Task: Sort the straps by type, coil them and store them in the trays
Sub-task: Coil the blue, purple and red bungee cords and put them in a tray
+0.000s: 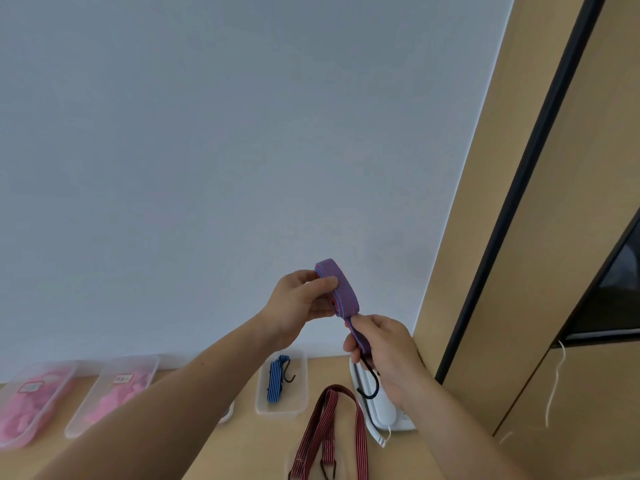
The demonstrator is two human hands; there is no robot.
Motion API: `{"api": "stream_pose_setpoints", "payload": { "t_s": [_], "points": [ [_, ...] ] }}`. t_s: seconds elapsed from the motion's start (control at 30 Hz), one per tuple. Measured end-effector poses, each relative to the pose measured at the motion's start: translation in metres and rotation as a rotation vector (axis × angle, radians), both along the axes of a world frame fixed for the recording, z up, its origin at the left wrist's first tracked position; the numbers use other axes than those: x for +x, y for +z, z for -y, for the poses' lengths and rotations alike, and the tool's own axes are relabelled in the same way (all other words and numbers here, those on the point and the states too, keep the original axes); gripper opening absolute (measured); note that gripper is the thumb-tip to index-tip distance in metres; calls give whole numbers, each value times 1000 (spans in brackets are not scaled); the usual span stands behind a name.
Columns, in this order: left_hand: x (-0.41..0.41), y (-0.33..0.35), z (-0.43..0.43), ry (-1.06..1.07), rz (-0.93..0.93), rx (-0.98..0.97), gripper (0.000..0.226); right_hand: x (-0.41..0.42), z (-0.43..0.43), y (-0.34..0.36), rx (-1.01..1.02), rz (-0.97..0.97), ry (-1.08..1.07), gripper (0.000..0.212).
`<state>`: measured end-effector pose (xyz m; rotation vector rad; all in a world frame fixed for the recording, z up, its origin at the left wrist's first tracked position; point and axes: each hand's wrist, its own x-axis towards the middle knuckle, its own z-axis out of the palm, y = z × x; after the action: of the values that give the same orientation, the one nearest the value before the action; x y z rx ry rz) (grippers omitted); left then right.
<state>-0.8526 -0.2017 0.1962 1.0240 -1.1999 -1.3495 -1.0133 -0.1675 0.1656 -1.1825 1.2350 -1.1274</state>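
Note:
A red-and-blue striped bungee strap [337,287] is held up in front of the white wall, partly wound into a flat coil. My left hand [299,304] pinches the coil between thumb and fingers. My right hand [381,355] grips the strap's loose tail just below the coil, and its black hook [370,388] hangs under that hand. On the wooden table, a clear tray [296,405] holds a coiled blue striped strap [276,377] with a hook. A dark red striped strap [327,433] lies loose on the table, over another clear tray at the bottom edge.
Two clear lidded trays [38,403] [114,393] with pink contents stand at the table's left. A white desk phone [384,408] sits against the wall at the right. A wooden panel with a black strip [519,174] rises on the right.

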Motion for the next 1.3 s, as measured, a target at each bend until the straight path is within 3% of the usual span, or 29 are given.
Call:
{"api": "stream_pose_setpoints", "payload": {
  "t_s": [0.17,0.4,0.5,0.7,0.9,1.03,1.1,1.17,1.2,1.3],
  "points": [
    [4,1,-1,44,93,-163,28,-1,2,2,68,105,19,22],
    [-2,-11,-7,104,567,-622,54,5,1,6,133,283,20,21],
    [-2,-20,-7,151,845,-797,53,5,0,9,104,324,13,26],
    [-3,-27,-6,216,1080,-1312,43,-3,-1,15,187,443,107,49],
    [0,-27,-8,-28,1036,-1077,57,-9,-2,8,169,460,106,45],
    [0,-33,-14,-285,873,-706,71,-16,5,-1,117,366,10,25],
    [-5,-33,-16,-224,625,-430,66,-16,7,-6,53,238,-5,17],
    [-12,-29,-15,-65,377,-237,45,-16,9,-10,-61,43,-3,14],
    [-15,-27,-14,-17,310,-153,33,-15,11,-13,-131,-87,2,13],
    [-21,-28,-11,-34,276,46,28,-11,13,-19,-307,-415,31,7]
  ]
}}
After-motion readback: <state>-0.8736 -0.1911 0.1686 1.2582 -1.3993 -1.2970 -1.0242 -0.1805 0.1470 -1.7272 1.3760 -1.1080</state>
